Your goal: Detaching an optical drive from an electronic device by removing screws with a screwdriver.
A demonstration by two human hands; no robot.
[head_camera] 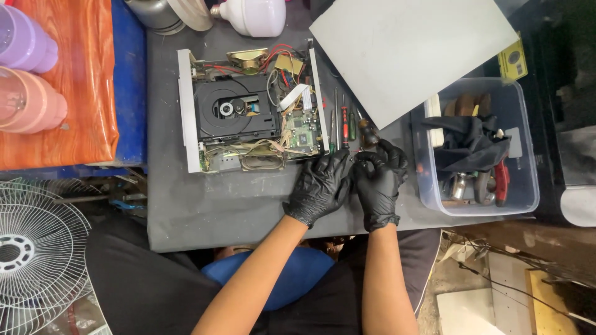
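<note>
Both my hands wear black gloves and meet on the grey table top [205, 205], just right of an opened disc player [251, 111]. My left hand [320, 186] has its fingers curled, fingertips touching those of my right hand [380, 177]. The two hands pinch something very small between them; what it is stays hidden by the gloves. The player's black disc tray, green circuit board [303, 131] and coloured wires lie exposed. Several screwdrivers [344, 124] lie side by side just above my hands.
A large grey cover panel [410, 49] lies at the top right. A clear plastic bin [475, 146] with tools and black cloth stands right of my hands. A white bulb [254, 15], pink and purple cups [28, 99] and a white fan grille [37, 248] sit around the table.
</note>
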